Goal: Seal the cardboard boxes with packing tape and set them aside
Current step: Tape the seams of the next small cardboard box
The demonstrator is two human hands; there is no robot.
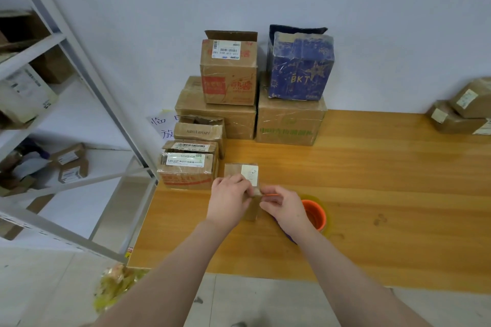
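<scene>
A small cardboard box [240, 171] with a white label lies on the wooden table [372, 180] just beyond my hands. My left hand [228, 200] presses on its near end, fingers curled over the top edge. My right hand [284, 207] pinches a thin strip at the box's right corner, with a short orange piece sticking out to the right; what the strip is I cannot tell. A roll of packing tape [316, 214] with an orange core sits on the table right behind my right hand, partly hidden by it.
Stacked boxes crowd the table's back left: two labelled ones [188, 167], larger brown cartons [289, 122], a blue box [300, 66] on top. Two more parcels [462, 111] sit at the far right. A metal shelf rack [66, 87] stands left. A plastic bag [114, 287] lies on the floor.
</scene>
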